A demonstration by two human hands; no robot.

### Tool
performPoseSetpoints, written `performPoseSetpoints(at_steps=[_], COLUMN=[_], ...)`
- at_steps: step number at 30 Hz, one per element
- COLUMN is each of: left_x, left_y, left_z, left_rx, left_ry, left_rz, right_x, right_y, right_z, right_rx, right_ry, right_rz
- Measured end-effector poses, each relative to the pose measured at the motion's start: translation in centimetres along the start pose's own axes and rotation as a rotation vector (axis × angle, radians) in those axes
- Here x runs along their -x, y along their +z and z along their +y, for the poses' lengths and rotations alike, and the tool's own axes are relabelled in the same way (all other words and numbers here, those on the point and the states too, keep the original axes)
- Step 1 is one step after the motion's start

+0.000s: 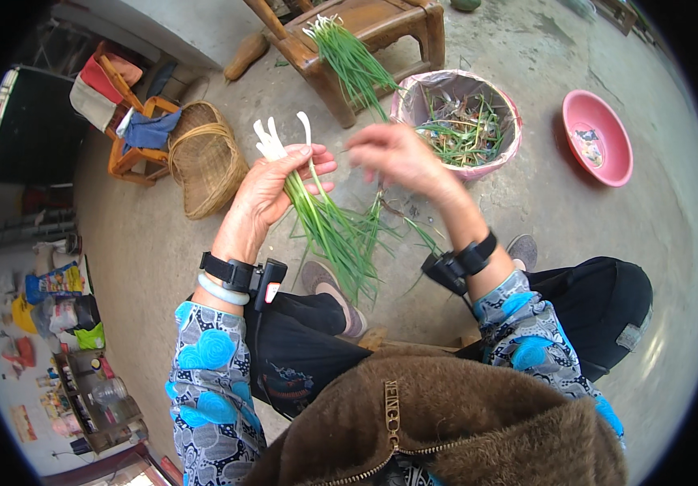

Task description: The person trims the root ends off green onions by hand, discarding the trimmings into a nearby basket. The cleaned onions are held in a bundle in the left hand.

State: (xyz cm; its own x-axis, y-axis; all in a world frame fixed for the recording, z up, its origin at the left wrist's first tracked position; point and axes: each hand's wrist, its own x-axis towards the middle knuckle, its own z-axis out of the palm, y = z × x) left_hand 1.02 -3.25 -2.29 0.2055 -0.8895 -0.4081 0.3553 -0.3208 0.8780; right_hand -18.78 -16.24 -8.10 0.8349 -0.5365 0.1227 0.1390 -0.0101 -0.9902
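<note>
My left hand (270, 182) grips a small bunch of spring onions (318, 206), white ends up and green leaves hanging toward the floor. One white stalk stands apart from the others, by the thumb. My right hand (400, 155) is blurred by motion, to the right of the bunch and before the lined waste bin (398, 100); whether its fingers hold anything is unclear. Inside the bin lie green and brown onion trimmings (464, 133). More spring onions (376, 225) rest on the floor below my hands, partly hidden. Another bunch of spring onions (349, 58) lies across a wooden chair (379, 24).
A pink plastic basin (619, 140) sits on the concrete floor to the right. At left are a wicker basket (209, 164) and a wooden chair (136, 164) with cloths. A long brown squash (247, 56) lies near the wall. Shelves (90, 401) hold jars.
</note>
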Motion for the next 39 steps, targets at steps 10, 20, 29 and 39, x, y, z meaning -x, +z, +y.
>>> performPoseSetpoints(at_steps=[10, 20, 29, 39], left_x=[0.2, 0.0, 0.2, 0.7], left_y=[0.4, 0.0, 0.2, 0.6], left_z=[-0.8, -0.6, -0.6, -0.5], left_rx=[0.005, 0.056, 0.046, -0.335], left_ry=[-0.027, -0.029, 0.007, 0.060], left_rz=[0.059, 0.063, 0.089, 0.200], right_x=[-0.6, -0.5, -1.1, -1.6], right_y=[6.6, 4.8, -5.0, -0.3], right_z=[1.7, 1.9, 1.4, 12.8], right_rx=[0.285, 0.214, 0.977, 0.634], right_ry=[-0.463, -0.276, -0.246, 0.460], right_rz=[0.225, 0.201, 0.849, -0.261])
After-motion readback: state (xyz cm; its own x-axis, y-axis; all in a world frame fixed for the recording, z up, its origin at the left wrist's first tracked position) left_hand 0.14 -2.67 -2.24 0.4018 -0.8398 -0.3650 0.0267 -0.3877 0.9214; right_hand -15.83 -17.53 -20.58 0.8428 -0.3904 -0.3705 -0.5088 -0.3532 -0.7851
